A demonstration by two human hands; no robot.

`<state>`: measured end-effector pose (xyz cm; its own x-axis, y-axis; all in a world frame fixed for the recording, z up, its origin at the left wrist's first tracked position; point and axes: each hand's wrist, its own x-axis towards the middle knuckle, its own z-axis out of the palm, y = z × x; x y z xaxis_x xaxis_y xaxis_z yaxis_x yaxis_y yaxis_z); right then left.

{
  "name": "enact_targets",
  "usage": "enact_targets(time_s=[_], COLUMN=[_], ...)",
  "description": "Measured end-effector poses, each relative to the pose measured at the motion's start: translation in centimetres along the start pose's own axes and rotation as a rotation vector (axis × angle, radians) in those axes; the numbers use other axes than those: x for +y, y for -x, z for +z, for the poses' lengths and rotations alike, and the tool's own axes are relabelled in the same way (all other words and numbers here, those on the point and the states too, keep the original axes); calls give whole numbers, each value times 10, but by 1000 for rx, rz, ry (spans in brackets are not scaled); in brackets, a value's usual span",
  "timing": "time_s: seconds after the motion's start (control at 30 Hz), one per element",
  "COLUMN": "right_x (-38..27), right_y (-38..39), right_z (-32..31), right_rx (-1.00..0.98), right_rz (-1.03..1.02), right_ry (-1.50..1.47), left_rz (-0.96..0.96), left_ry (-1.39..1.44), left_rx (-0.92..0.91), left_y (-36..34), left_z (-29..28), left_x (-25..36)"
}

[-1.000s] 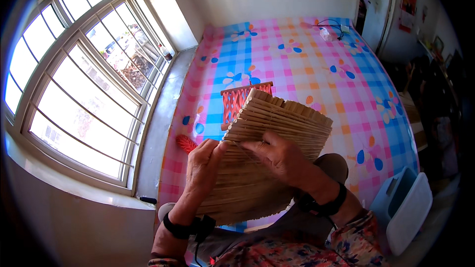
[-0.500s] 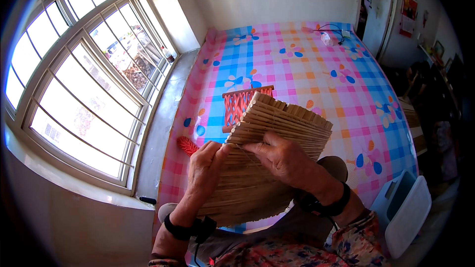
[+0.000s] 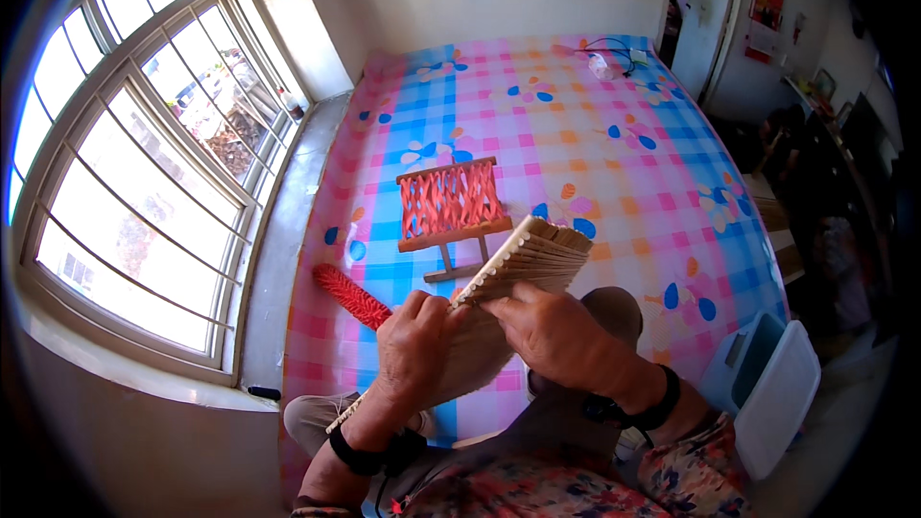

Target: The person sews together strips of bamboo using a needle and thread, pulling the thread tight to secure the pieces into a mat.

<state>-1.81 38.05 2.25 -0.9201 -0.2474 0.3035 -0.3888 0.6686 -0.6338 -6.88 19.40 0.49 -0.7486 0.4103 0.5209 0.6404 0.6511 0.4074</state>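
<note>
Between my hands I hold a mat of pale straw stalks point(image 3: 480, 355) bound side by side, tilted steeply so its edge of cut stalk ends faces up. My left hand point(image 3: 413, 341) is closed on that edge from the left, thumb and bent fingers pressed together. On the other side my right hand point(image 3: 561, 336) pinches at the same edge, its fingertips close to the left ones. Any thread between the fingertips is too fine to make out. The mat's lower part slants down over my lap, partly behind my left wrist.
Ahead of the mat stands a small folding stool point(image 3: 449, 203) with red woven straps. A bumpy red bundle point(image 3: 350, 295) lies left. Both rest on a checked, flowered sheet point(image 3: 576, 125). A lidded blue box point(image 3: 743, 360) is at right; a barred window point(image 3: 144, 201) at left.
The mat has turned from showing its broad face to nearly edge-on, and both hands have shifted slightly with it. More of the stool and the red bundle now shows as the view moves.
</note>
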Motion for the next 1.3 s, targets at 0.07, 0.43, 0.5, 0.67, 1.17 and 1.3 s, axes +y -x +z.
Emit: enact_targets(time_s=[0.07,0.43,0.5,0.67,1.17,1.3], right_x=[5,24,24,17,15,25], right_y=[16,89,97,109,123,129], right_z=[8,40,42,32,19,21], right_rx=[-18,40,112,86,-62,-83], right_rz=[51,269,317,445,766,832], right_ry=[10,-71,-168,-245,-544,-706], left_rz=[96,185,195,219,254,256], left_ry=[-98,11,18,58,109,121], left_rx=[-22,-237,-243,-298,-369,-398], left_y=[9,60,64,68,69,66], left_z=[11,57,59,64,64,62], left_x=[6,23,26,38,42,41])
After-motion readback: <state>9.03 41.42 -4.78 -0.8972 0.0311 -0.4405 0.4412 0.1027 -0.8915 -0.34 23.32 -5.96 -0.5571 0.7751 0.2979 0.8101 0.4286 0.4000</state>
